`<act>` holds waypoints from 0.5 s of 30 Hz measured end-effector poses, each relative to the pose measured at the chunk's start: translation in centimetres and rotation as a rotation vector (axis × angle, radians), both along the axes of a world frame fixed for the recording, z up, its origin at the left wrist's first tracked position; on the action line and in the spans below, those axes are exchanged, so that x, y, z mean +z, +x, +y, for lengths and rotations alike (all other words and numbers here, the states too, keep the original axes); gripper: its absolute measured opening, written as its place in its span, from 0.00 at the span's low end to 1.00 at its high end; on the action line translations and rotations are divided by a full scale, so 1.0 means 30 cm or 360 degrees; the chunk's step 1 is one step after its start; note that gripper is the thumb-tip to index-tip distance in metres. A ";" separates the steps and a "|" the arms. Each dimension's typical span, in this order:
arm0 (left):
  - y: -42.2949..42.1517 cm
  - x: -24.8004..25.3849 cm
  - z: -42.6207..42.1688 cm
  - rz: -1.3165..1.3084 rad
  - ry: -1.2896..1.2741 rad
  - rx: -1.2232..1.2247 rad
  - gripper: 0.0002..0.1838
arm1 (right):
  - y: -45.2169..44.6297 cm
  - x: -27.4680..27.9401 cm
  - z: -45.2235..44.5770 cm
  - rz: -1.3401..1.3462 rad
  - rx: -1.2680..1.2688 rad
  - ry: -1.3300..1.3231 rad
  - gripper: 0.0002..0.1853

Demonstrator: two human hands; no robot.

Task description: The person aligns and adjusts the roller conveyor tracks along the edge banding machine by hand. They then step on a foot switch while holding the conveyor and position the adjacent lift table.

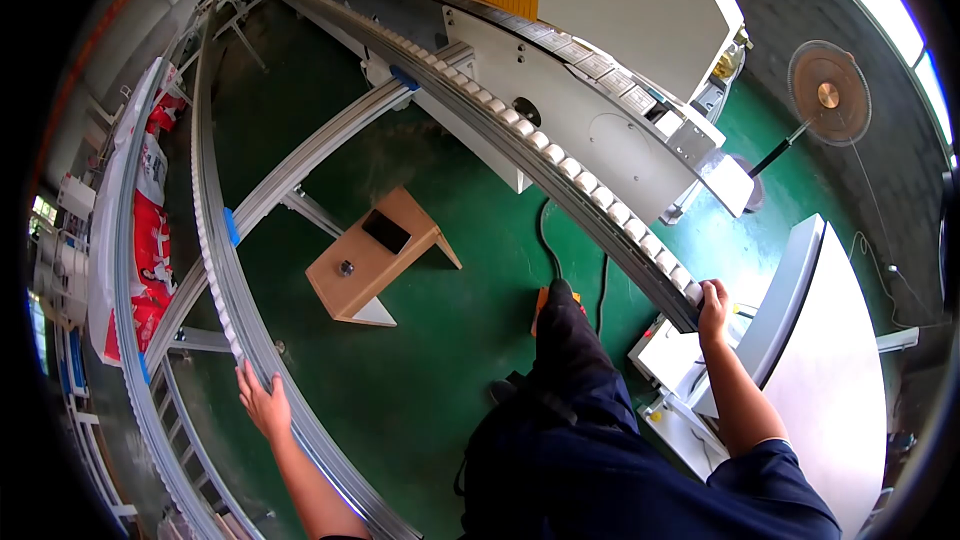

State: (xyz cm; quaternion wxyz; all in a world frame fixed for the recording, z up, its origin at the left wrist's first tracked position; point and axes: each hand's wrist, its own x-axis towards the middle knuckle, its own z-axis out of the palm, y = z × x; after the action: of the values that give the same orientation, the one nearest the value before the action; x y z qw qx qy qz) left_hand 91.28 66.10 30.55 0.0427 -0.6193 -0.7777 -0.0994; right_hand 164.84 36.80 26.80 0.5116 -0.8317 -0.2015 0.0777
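My left hand [264, 402] rests with its fingers spread on the curved metal rail [262, 325], beside its row of small white rollers. At the near end of the other rail [590, 228], my right hand [713, 310] curls round the end by the last white rollers [637, 230]. Between the two rails a small wooden stool [375, 257] stands on the floor, with a dark phone [386, 231] and a small round metallic object [347, 267] on it.
A large white machine [630, 0] with a yellow panel borders the right rail. A standing fan [828, 95] is at the upper right. A white table [830, 370] stands at the right. Metal crossbars join the rails, and cables lie on the green floor.
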 end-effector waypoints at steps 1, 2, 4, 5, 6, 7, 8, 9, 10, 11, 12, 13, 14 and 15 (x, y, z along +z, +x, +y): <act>-0.009 -0.008 0.004 0.0000 -0.0004 0.0000 0.38 | -0.001 0.003 0.000 -0.0001 0.0003 0.0007 0.15; -0.017 -0.015 0.007 -0.0002 0.0015 -0.0022 0.38 | -0.003 0.007 0.001 -0.0001 0.0003 0.0004 0.15; -0.013 -0.010 0.004 -0.0002 0.0031 -0.0042 0.38 | -0.008 0.014 0.002 0.0026 0.0007 0.0028 0.14; 0.013 0.016 -0.003 -0.0032 -0.0002 -0.0019 0.38 | -0.006 0.015 0.001 0.0027 0.0011 0.0026 0.14; 0.026 0.032 -0.005 -0.0061 -0.0034 0.0006 0.38 | -0.003 0.013 -0.002 0.0032 0.0010 0.0012 0.14; 0.024 0.030 -0.003 -0.0058 -0.0036 0.0014 0.38 | -0.003 0.014 -0.001 0.0039 0.0010 -0.0001 0.14; 0.020 0.024 0.000 -0.0041 -0.0023 0.0010 0.38 | -0.006 0.015 0.000 0.0043 0.0018 -0.0003 0.14; 0.015 0.017 0.001 -0.0025 -0.0009 0.0004 0.38 | -0.008 0.018 0.000 0.0067 0.0008 -0.0003 0.14; 0.010 0.009 0.002 -0.0025 -0.0011 0.0007 0.38 | -0.009 0.020 0.000 0.0089 -0.0005 -0.0003 0.14; 0.003 0.002 0.003 -0.0010 0.0004 -0.0005 0.38 | -0.009 0.020 -0.001 0.0090 -0.0002 -0.0007 0.14; -0.004 -0.005 0.005 0.0004 0.0022 -0.0018 0.39 | -0.008 0.020 0.000 0.0059 0.0002 -0.0010 0.14; -0.010 -0.011 0.008 0.0004 0.0019 -0.0016 0.39 | -0.007 0.019 0.001 0.0029 0.0006 -0.0012 0.14; -0.017 -0.016 0.010 0.0003 0.0025 -0.0028 0.39 | -0.005 0.017 0.000 0.0029 0.0007 -0.0015 0.14; -0.023 -0.022 0.011 0.0002 0.0032 -0.0039 0.39 | -0.003 0.014 -0.001 0.0017 0.0012 -0.0023 0.14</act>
State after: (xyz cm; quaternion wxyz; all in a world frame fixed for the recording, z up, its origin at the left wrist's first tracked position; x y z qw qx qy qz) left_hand 90.58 66.42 29.89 0.0482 -0.6285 -0.7689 -0.1073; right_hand 164.75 36.77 27.22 0.5063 -0.8341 -0.2015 0.0855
